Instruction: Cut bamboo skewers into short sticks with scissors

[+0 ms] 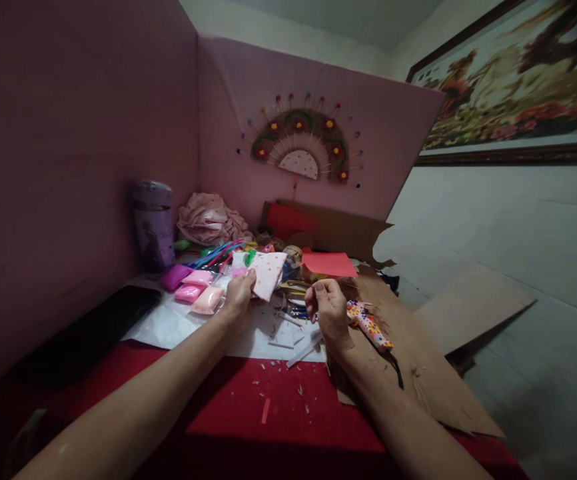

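My left hand (240,293) grips a folded piece of pale cloth with small red dots (268,273), thumb on top, above the cluttered middle of the table. To the right, my right hand (329,310) is raised with its fingers curled together in a pinch; whatever they hold, if anything, is hidden. Beside that hand lies a flower-patterned glue gun (372,328) with a black cord. Scissors with golden handles (294,288) rest between the two hands. Just behind my right hand is a red sheet of paper (329,263).
Bags of pink and purple clay (188,292), a purple tumbler (154,227) and crumpled pink cloth (211,219) stand left. Brown cardboard (418,380) covers the right side. Scraps litter the red tablecloth (238,413). A half-round flower decoration (298,127) hangs on the pink panel.
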### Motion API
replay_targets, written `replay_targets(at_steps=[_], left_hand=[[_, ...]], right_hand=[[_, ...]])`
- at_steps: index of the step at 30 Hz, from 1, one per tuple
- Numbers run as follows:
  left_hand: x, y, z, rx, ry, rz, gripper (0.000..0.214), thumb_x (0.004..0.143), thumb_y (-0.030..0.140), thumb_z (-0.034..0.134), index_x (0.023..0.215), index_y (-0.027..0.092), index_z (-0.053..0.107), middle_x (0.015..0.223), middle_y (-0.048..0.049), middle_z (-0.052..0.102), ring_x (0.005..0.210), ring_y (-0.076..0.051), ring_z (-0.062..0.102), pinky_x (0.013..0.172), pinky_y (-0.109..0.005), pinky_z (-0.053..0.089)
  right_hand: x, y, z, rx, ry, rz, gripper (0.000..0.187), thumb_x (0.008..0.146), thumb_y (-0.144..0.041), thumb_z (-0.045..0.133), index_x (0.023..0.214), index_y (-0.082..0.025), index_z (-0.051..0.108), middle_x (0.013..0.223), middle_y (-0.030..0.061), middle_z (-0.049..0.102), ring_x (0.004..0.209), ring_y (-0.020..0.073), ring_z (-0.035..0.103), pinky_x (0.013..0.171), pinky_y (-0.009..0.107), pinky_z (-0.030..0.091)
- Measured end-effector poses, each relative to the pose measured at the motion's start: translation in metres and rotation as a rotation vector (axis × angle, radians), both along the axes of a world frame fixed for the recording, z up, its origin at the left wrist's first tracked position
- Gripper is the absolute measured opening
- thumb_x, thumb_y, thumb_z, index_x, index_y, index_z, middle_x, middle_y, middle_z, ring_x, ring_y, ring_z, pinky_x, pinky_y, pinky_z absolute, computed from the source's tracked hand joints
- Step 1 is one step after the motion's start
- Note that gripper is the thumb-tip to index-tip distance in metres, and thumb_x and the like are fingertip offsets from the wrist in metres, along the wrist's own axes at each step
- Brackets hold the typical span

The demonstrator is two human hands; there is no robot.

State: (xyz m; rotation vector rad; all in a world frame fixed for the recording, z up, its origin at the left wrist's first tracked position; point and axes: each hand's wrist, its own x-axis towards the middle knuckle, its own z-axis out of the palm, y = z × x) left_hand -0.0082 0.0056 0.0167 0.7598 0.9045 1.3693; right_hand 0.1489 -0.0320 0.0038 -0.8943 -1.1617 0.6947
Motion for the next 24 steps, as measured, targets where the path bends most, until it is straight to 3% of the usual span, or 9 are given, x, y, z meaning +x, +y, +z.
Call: replay_targets(at_steps=[3, 7, 11, 16, 19, 22, 23, 24], left_hand=[[-0.001, 0.004, 0.005, 0.007, 0.037, 0.092, 0.009, 0.08, 0.021, 0.051, 0.076, 0.013, 0.053, 0.058, 0.0008, 0.055, 0.045, -0.01, 0.05, 0.041, -0.021, 0.043], [-0.009, 0.015, 0.02, -0.008, 0.038, 0.262, 0.005, 0.079, 0.01, 0.048, 0.077, 0.013, 0.052, 0.06, 0.0002, 0.056, 0.046, -0.01, 0.053, 0.047, -0.025, 0.048], [-0.019, 0.03, 0.03, -0.056, 0.023, 0.325, 0.009, 0.074, 0.005, 0.048, 0.078, 0.012, 0.052, 0.062, 0.0002, 0.055, 0.049, -0.009, 0.053, 0.053, -0.027, 0.052], [-0.025, 0.054, 0.032, -0.083, 0.064, 0.361, 0.013, 0.07, 0.002, 0.05, 0.078, 0.012, 0.052, 0.064, -0.0012, 0.055, 0.053, -0.011, 0.055, 0.054, -0.031, 0.053], [-0.034, 0.067, 0.032, -0.016, 0.138, 0.359, 0.012, 0.07, 0.005, 0.055, 0.08, 0.012, 0.054, 0.074, -0.0047, 0.059, 0.069, -0.016, 0.06, 0.066, -0.036, 0.053], [-0.046, 0.071, 0.029, 0.083, 0.312, 0.399, 0.022, 0.064, 0.008, 0.065, 0.084, 0.015, 0.058, 0.094, -0.0114, 0.061, 0.102, -0.027, 0.054, 0.09, -0.046, 0.044], [-0.049, 0.07, 0.027, 0.136, 0.401, 0.435, 0.03, 0.061, 0.007, 0.067, 0.088, 0.016, 0.059, 0.104, -0.0123, 0.059, 0.113, -0.029, 0.046, 0.099, -0.046, 0.036], [-0.05, 0.068, 0.024, 0.27, 0.652, 0.508, 0.036, 0.062, 0.008, 0.067, 0.096, 0.017, 0.058, 0.113, -0.0135, 0.056, 0.119, -0.031, 0.039, 0.103, -0.047, 0.029]], right_hand=[[0.001, 0.0, -0.001, 0.017, -0.021, -0.031, 0.023, 0.085, -0.042, 0.044, 0.076, -0.021, 0.043, 0.056, -0.0067, 0.052, 0.035, 0.0057, 0.038, 0.028, 0.015, 0.027], [0.007, 0.001, 0.001, 0.087, -0.088, -0.184, 0.031, 0.087, -0.039, 0.04, 0.062, -0.021, 0.037, 0.044, -0.0091, 0.037, 0.035, 0.0054, 0.031, 0.033, 0.017, 0.025], [0.013, 0.004, 0.004, 0.088, -0.117, -0.334, 0.036, 0.087, -0.041, 0.039, 0.058, -0.022, 0.032, 0.04, -0.0093, 0.033, 0.034, 0.0061, 0.031, 0.035, 0.019, 0.026], [0.018, 0.007, 0.007, 0.08, -0.098, -0.433, 0.043, 0.088, -0.048, 0.036, 0.054, -0.021, 0.036, 0.035, -0.0085, 0.035, 0.029, 0.0065, 0.034, 0.034, 0.02, 0.028], [0.02, 0.008, 0.008, 0.09, -0.066, -0.455, 0.045, 0.088, -0.05, 0.037, 0.055, -0.02, 0.038, 0.034, -0.0084, 0.036, 0.029, 0.0058, 0.034, 0.034, 0.019, 0.027], [0.022, 0.011, 0.009, 0.081, 0.041, -0.425, 0.041, 0.085, -0.053, 0.042, 0.061, -0.019, 0.042, 0.037, -0.009, 0.038, 0.03, 0.0052, 0.033, 0.033, 0.017, 0.024], [0.022, 0.012, 0.009, 0.079, 0.079, -0.413, 0.04, 0.083, -0.054, 0.045, 0.064, -0.019, 0.044, 0.039, -0.0091, 0.039, 0.032, 0.0051, 0.033, 0.034, 0.017, 0.024], [0.023, 0.013, 0.01, 0.079, 0.11, -0.403, 0.039, 0.081, -0.055, 0.048, 0.068, -0.018, 0.046, 0.042, -0.0089, 0.041, 0.033, 0.005, 0.034, 0.034, 0.017, 0.025]])
